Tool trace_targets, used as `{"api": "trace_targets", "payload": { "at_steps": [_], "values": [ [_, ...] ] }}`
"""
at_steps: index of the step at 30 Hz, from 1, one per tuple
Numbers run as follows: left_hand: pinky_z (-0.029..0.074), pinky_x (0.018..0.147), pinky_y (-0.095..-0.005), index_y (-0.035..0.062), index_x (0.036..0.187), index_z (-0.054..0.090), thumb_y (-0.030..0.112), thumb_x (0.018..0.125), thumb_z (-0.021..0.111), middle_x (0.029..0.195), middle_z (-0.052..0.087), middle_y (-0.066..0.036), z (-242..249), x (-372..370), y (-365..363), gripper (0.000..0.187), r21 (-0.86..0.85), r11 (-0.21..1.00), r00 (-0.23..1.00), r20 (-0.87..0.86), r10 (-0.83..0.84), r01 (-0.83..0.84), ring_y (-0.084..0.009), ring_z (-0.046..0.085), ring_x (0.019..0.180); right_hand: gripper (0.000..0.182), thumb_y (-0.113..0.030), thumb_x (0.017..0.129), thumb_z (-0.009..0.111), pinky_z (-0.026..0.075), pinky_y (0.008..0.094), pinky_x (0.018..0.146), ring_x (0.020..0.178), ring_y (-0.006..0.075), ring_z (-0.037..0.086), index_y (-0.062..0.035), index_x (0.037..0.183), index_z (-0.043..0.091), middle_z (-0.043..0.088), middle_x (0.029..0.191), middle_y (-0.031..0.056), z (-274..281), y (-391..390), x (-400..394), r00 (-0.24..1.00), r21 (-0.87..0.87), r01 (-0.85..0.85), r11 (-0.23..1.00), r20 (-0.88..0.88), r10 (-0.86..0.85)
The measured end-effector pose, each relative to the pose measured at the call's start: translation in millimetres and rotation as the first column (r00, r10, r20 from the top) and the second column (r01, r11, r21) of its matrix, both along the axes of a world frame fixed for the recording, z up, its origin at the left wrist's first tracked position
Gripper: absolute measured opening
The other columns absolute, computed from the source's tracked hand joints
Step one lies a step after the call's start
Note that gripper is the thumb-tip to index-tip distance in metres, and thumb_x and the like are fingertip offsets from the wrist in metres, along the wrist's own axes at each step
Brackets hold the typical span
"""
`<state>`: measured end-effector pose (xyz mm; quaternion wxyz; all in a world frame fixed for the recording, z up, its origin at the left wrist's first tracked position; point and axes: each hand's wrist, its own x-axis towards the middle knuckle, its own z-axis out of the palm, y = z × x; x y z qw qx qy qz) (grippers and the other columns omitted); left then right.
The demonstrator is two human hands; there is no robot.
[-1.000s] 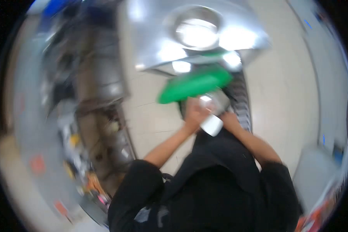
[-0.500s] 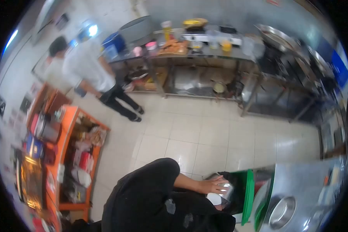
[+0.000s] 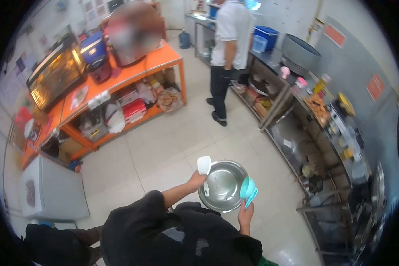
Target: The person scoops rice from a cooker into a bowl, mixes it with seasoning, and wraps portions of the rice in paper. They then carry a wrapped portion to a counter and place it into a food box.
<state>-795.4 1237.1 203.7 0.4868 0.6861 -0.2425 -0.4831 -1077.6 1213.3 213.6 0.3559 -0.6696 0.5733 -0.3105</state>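
Observation:
A wide, shiny metal mixing bowl (image 3: 227,181) is in front of my body, between my two hands. My left hand (image 3: 197,181) is closed on a white spatula (image 3: 204,165) at the bowl's left rim; its blade points away from me and its handle lies over the bowl. At the right rim, my right hand (image 3: 245,213) is closed around the handle of a turquoise measuring cup (image 3: 248,188). Both hands appear to touch the bowl's edge, though the fingers beneath are hidden. Inside, the bowl shows bare metal with reflections.
An orange shelf unit (image 3: 153,66) with a glass warming case (image 3: 57,73) stands left, above a white freezer (image 3: 53,188). A person in a white shirt (image 3: 231,31) stands ahead. Along the right runs a metal counter (image 3: 292,91) with pans and jars. Tiled floor (image 3: 164,146) lies between.
My view has swung left, away from the metal table and green bin. One hand was on a shiny metal vessel; now both hands are at the bowl with the spatula and measuring cup.

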Motion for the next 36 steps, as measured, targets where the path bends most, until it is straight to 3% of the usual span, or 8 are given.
{"api": "trace_targets", "payload": {
  "at_steps": [4, 8, 16, 20, 24, 26, 31, 36],
  "values": [
    [0.045, 0.080, -0.0349, -0.0090, 0.111, 0.051, 0.006, 0.073, 0.050, 0.103, 0.059, -0.016, 38.0, 67.1, 20.7, 0.041, -0.113, 0.950, 0.957, -0.048, 0.286, -0.290, -0.0256, 0.055, 0.098, 0.034, -0.021, 0.092, 0.050, 0.042, 0.0371, 0.089, 0.105, 0.0317, 0.057, 0.0031, 0.116, 0.053, 0.060, 0.110, 0.0225, 56.4, -46.7, 105.5, 0.967, 0.029, -0.159, 0.987, 0.208, 0.149],
    [0.048, 0.083, -0.0416, -0.0079, 0.114, 0.046, 0.000, 0.068, 0.049, 0.106, 0.055, -0.013, 90.9, 140.7, 39.2, 0.047, 0.024, 0.859, 0.787, -0.389, 0.480, -0.512, -0.0287, 0.056, 0.096, 0.033, -0.018, 0.088, 0.054, 0.044, 0.0354, 0.082, 0.092, 0.0262, 0.061, 0.0033, 0.113, 0.054, 0.063, 0.096, 0.0195, 79.6, -85.7, 191.5, 0.935, 0.207, -0.355, 0.911, 0.066, 0.349],
    [0.039, 0.102, -0.0419, -0.0023, 0.112, 0.046, -0.002, 0.072, 0.042, 0.088, 0.052, -0.011, 156.7, 292.6, 14.8, 0.040, -0.303, 0.503, 0.531, -0.742, 0.408, -0.810, -0.0249, 0.054, 0.090, 0.026, -0.010, 0.085, 0.054, 0.044, 0.0307, 0.075, 0.082, 0.0163, 0.057, 0.0042, 0.107, 0.056, 0.062, 0.088, 0.0087, 69.2, -154.9, 332.6, 0.861, 0.206, -0.482, 0.852, 0.293, 0.416],
    [0.048, 0.085, -0.0365, 0.0011, 0.102, 0.050, 0.003, 0.077, 0.046, 0.077, 0.049, -0.006, 103.5, 392.5, 19.5, 0.025, -0.295, 0.378, 0.478, -0.604, 0.637, -0.877, -0.0180, 0.053, 0.076, 0.025, -0.008, 0.086, 0.054, 0.043, 0.0273, 0.072, 0.080, 0.0123, 0.055, 0.0048, 0.106, 0.055, 0.060, 0.087, 0.0062, 81.5, -206.4, 407.6, 0.880, 0.419, -0.466, 0.779, 0.308, 0.361],
    [0.032, 0.051, -0.0241, 0.0091, 0.077, 0.046, 0.024, 0.085, 0.056, 0.064, 0.042, 0.002, 93.6, 430.4, -7.1, 0.020, -0.038, 0.470, 0.417, -0.527, 0.741, -0.882, -0.0068, 0.041, 0.054, 0.022, -0.009, 0.085, 0.054, 0.042, 0.0272, 0.065, 0.072, 0.0106, 0.053, 0.0041, 0.103, 0.056, 0.058, 0.083, 0.0044, 79.3, -244.7, 509.8, 0.841, 0.415, -0.536, 0.735, 0.335, 0.424],
    [0.038, 0.059, -0.0274, 0.0063, 0.095, 0.052, 0.039, 0.087, 0.058, 0.072, 0.042, 0.003, 80.3, 435.7, -31.9, 0.034, 0.068, 0.586, 0.540, -0.314, 0.781, -0.807, -0.0103, 0.044, 0.062, 0.022, -0.009, 0.085, 0.055, 0.042, 0.0280, 0.061, 0.069, 0.0103, 0.052, 0.0034, 0.103, 0.056, 0.057, 0.081, 0.0039, 74.1, -252.5, 556.3, 0.828, 0.458, -0.560, 0.690, 0.340, 0.446],
    [0.039, 0.097, -0.0391, -0.0037, 0.126, 0.039, 0.030, 0.089, 0.058, 0.118, 0.054, -0.012, 88.7, 482.0, -82.6, 0.054, -0.154, 0.460, 0.460, -0.563, 0.687, -0.875, -0.0220, 0.052, 0.111, 0.023, -0.013, 0.086, 0.056, 0.046, 0.0299, 0.062, 0.068, 0.0128, 0.057, 0.0041, 0.101, 0.055, 0.059, 0.078, 0.0057, 83.5, -263.8, 675.4, 0.730, 0.436, -0.682, 0.587, 0.364, 0.578],
    [0.043, 0.092, -0.0354, -0.0026, 0.120, 0.045, 0.016, 0.084, 0.056, 0.113, 0.056, -0.012, 60.0, 593.0, -69.5, 0.042, -0.164, 0.358, 0.389, -0.524, 0.758, -0.919, -0.0211, 0.055, 0.105, 0.023, -0.014, 0.085, 0.054, 0.048, 0.0404, 0.059, 0.065, 0.0248, 0.064, 0.0057, 0.097, 0.055, 0.061, 0.065, 0.0138, 96.5, -278.4, 808.0, 0.587, 0.532, -0.737, 0.418, 0.196, 0.786]
  ]
}}
